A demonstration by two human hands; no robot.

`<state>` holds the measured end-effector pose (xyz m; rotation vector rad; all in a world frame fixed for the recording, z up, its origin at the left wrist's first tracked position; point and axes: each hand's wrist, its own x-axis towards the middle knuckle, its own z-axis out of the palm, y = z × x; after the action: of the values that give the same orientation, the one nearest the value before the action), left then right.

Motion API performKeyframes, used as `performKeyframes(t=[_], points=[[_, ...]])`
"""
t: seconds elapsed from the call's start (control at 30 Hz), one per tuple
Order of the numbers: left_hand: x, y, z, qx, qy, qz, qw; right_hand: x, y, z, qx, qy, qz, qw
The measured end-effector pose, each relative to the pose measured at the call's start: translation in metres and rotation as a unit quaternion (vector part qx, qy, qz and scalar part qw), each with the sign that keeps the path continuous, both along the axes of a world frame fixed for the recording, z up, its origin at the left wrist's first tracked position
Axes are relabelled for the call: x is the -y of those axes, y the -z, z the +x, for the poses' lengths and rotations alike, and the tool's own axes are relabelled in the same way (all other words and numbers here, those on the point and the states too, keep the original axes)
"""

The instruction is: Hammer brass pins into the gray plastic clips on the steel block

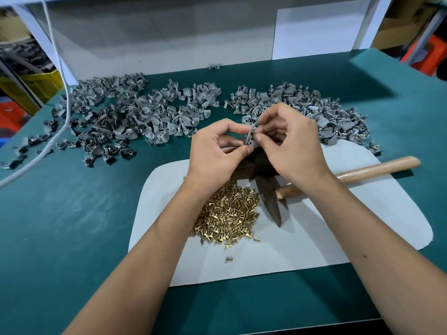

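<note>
Both hands, left hand [215, 151] and right hand [287, 146], pinched one gray clip [250, 139] above the block [249, 165]; pins [227, 213] at 6 o'clock, hammer [350, 176] at 4 o'clock.

Surface [72, 226]: dark green mat covering the work area, faintly scuffed, lit evenly from above.
Back panel [157, 44]: pale grey board standing along the surface's far edge.
White sheet [319, 32]: fixed to the panel near the far right corner.
Cable [56, 56]: white, hanging down at the far left onto the surface.
Left background: yellow crate [41, 83] beyond the left edge.
Right background: cardboard boxes [399, 22] and an orange crate [428, 54].
</note>
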<state>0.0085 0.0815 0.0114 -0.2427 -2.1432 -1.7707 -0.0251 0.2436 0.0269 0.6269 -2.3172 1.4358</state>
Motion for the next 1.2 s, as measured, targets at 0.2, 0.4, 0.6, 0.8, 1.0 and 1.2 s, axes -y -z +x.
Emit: performKeyframes(t=[0.2,0.4,0.6,0.8,1.0,1.2], points=[[0.009,0.004,-0.003,-0.016,0.005,0.021,1.000,-0.004,-0.001,-0.001,-0.045,-0.031,0.039,0.998],[0.011,0.007,-0.006,-0.005,0.026,0.057,0.998,-0.005,-0.001,-0.002,-0.126,-0.005,0.085,0.988],[0.007,0.003,-0.006,0.014,0.017,0.084,0.996,-0.003,-0.001,-0.002,-0.153,-0.021,0.108,0.982],[0.009,0.006,-0.006,0.022,0.026,0.099,0.995,-0.003,0.001,-0.004,-0.108,-0.016,0.106,0.988],[0.012,0.007,-0.006,0.028,0.049,0.133,0.990,-0.004,0.000,-0.004,-0.092,-0.028,0.116,0.989],[0.012,0.007,-0.006,0.040,0.047,0.144,0.988,-0.004,-0.002,-0.001,-0.102,-0.028,0.133,0.985]])
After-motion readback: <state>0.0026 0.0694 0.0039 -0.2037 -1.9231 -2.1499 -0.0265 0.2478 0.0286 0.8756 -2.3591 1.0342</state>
